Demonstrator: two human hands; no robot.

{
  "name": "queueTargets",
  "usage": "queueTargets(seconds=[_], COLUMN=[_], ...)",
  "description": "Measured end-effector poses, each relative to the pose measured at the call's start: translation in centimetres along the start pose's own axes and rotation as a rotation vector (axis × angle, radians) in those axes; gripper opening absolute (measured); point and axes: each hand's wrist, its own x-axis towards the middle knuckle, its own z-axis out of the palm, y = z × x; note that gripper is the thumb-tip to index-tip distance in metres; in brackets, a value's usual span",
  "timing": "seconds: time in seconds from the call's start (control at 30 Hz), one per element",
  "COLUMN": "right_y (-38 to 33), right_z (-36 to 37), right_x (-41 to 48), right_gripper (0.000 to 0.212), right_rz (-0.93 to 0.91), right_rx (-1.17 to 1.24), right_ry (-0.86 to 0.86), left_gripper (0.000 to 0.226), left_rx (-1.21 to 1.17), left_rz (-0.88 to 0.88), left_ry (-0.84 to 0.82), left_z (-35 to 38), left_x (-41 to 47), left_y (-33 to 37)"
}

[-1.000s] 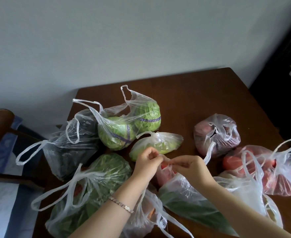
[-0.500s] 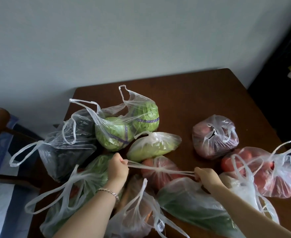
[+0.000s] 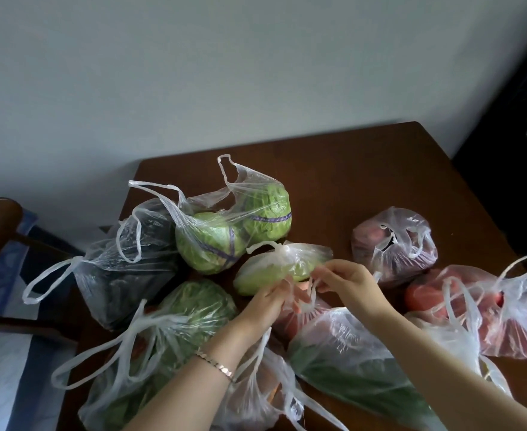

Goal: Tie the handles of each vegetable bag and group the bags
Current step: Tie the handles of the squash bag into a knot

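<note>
We're mid-knot on the red bag (image 3: 290,325), left hand (image 3: 267,301) and right hand (image 3: 347,283) both pinching its handles (image 3: 311,292); two bags look tied, while the cabbage bag (image 3: 234,225) and several others gape untied.

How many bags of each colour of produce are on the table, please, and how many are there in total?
Green bags: 4
Red bags: 3
Dark bag: 1
Bags with unclear contents: 2
Total: 10 bags
</note>
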Motion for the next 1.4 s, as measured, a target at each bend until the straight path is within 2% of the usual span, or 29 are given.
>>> queueTargets(seconds=[0.1, 0.17, 0.2, 0.27, 0.33, 0.37, 0.47, 0.53, 0.63, 0.7, 0.83, 0.9, 0.97, 1.03, 1.13, 1.23, 1.3, 1.4], right_y=[0.9, 2.0, 2.8, 4.7, 6.2, 6.6, 6.6, 6.5, 6.1, 6.0, 5.2, 5.2, 5.7, 6.1, 6.1, 6.2, 6.3, 6.3], right_z=[0.4, 0.7, 0.7, 1.0, 1.6, 2.0, 2.9, 3.1, 3.3, 3.5, 4.0, 3.9, 3.5, 3.1, 2.8, 2.4, 2.1, 2.1], right_x=[0.7, 0.8, 0.8, 0.4, 0.2, 0.3, 0.6, 0.9, 1.2, 1.5, 1.5, 1.1, 1.1, 1.1, 0.8, 0.9, 0.8, 0.6], right_gripper=[0.016, 0.01, 0.015, 0.026, 0.024, 0.022, 0.016, 0.015, 0.026, 0.022, 0.026, 0.039, 0.042, 0.039, 0.033, 0.021, 0.021, 0.027], right_rz=[0.096, 0.131, 0.138, 0.129, 0.054, 0.013, -0.029, 0.062, 0.192, 0.186, -0.001, -0.047, -0.049, 0.005, 0.168, 0.226, 0.235, 0.223], right_rx=[0.24, 0.359, 0.312, -0.01, -0.308, -0.355, -0.283, -0.115, 0.055, -0.073, -0.482, -0.544, -0.542, -0.46, -0.199, -0.048, 0.026, 0.099], right_ry=[0.041, 0.084, 0.092, 0.026, -0.079, -0.103, -0.095, -0.011, 0.071, 0.038, -0.171, -0.209, -0.195, -0.175, -0.165, -0.132, -0.075, 0.001], left_gripper=[0.053, 0.059, 0.064, 0.063, 0.068, 0.069, 0.068, 0.063, 0.055, 0.054, 0.064, 0.065, 0.048, 0.024, 0.036, 0.036, 0.034, 0.031], left_rx=[0.008, 0.007, -0.011, -0.028, -0.085, -0.088, -0.182, -0.295, -0.138, -0.024, -0.086, -0.13, -0.189, -0.043, 0.418, 0.75, 0.842, 0.78], left_rz=[-0.024, -0.066, -0.066, -0.072, -0.095, -0.105, -0.141, -0.163, -0.013, 0.044, 0.047, 0.025, -0.023, -0.008, 0.101, 0.278, 0.336, 0.343], left_ry=[0.008, 0.058, 0.047, 0.038, 0.051, 0.038, 0.044, 0.126, 0.251, 0.271, 0.105, 0.063, 0.025, -0.001, -0.017, 0.0, 0.031, 0.073], left_z=[-0.1, -0.3, -0.4, -0.6, -0.4, -0.1, 0.2, -0.2, -0.8, -0.6, -0.2, 0.2, 0.8, 0.9, 0.4, 0.9, 1.0, 0.7], left_x=[0.0, 0.3, 0.4, 0.4, 0.5, 0.5, 0.5, 0.5, 0.4, 0.4, 1.2, 1.8, 1.9, 2.0, 1.5, 0.9, 0.8, 1.2], left_y=[-0.3, -0.7, -0.9, -1.1, -0.8, -0.6, -0.3, -0.3, -0.5, -0.4, 0.2, 0.8, 1.7, 2.1, 0.9, -1.2, -2.3, -2.8])
